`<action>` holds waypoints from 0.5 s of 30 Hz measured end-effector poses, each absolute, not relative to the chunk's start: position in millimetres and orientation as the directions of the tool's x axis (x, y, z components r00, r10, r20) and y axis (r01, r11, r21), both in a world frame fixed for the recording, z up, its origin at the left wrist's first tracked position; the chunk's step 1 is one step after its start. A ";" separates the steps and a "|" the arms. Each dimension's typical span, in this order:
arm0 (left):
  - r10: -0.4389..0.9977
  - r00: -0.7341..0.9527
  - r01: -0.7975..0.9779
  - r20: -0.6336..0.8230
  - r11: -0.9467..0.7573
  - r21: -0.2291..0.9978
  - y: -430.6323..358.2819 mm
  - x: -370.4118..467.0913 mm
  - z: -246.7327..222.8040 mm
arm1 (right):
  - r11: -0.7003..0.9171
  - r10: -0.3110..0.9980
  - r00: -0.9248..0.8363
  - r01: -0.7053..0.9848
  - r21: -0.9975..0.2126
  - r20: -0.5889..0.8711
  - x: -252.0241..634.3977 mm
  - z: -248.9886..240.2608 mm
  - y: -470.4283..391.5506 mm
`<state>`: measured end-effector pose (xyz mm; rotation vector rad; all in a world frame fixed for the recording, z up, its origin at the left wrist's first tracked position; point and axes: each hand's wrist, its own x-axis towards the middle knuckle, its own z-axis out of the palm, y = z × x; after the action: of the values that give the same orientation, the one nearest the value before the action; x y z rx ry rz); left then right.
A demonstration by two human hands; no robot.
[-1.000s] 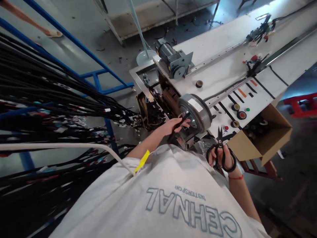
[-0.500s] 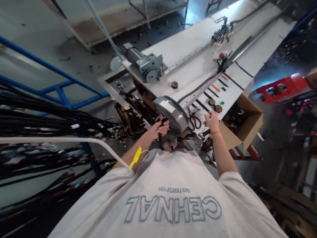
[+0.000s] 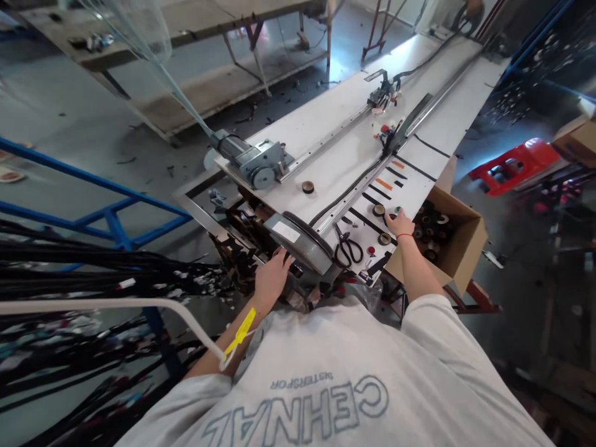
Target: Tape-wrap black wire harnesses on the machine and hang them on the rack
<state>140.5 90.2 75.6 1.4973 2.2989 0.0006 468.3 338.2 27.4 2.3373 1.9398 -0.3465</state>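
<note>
My left hand (image 3: pixel 271 280) lies at the near left side of a grey drum-shaped housing (image 3: pixel 305 247), fingers stretched toward its lower edge. Dark parts beside the fingertips are hard to make out. On the white table, my right hand (image 3: pixel 400 225) reaches over a green button (image 3: pixel 398 210), thumb and index finger apart. Around it are a tape roll (image 3: pixel 379 210), a second tape roll (image 3: pixel 384 239) and a red button (image 3: pixel 371 250). Black-handled scissors (image 3: pixel 348 248) rest between the housing and the rolls.
A cardboard box (image 3: pixel 468 248) of dark rolls stands right of the table (image 3: pixel 335 180). Further back are a motor (image 3: pixel 261 164), a rail-mounted clamp (image 3: pixel 384 93) and a loose tape roll (image 3: pixel 308 187). Dark strips hang by a blue frame (image 3: pixel 112 230) at left.
My right hand has moved from the table's near corner to the green button. The left has left a black piece by the housing and shifted lower left. The view has shifted.
</note>
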 end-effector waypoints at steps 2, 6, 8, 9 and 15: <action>0.890 -0.339 0.851 -0.304 0.428 0.304 83.5 139.3 69.9 | -0.207 0.956 0.182 0.975 -0.086 -0.232 467.6 27.8 338.2; 0.916 -0.281 0.712 -0.287 0.399 0.577 71.0 135.8 57.1 | -0.217 0.954 0.191 0.972 -0.089 -0.230 468.3 29.4 339.0; 0.914 -0.275 0.654 -0.299 0.406 0.638 66.7 135.7 54.1 | -0.216 0.954 0.189 0.972 -0.093 -0.233 468.7 29.6 338.7; 0.910 -0.283 0.640 -0.302 0.414 0.648 65.0 135.3 53.8 | -0.214 0.954 0.187 0.972 -0.094 -0.233 468.9 29.6 338.5; 0.824 -0.023 0.383 -0.567 0.531 0.756 63.6 109.9 63.2 | -0.211 0.953 0.187 0.974 -0.082 -0.238 468.9 27.6 337.2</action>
<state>109.9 63.6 63.2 1.0439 1.6279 0.4819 468.9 337.2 27.6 2.3505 1.9149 -0.3642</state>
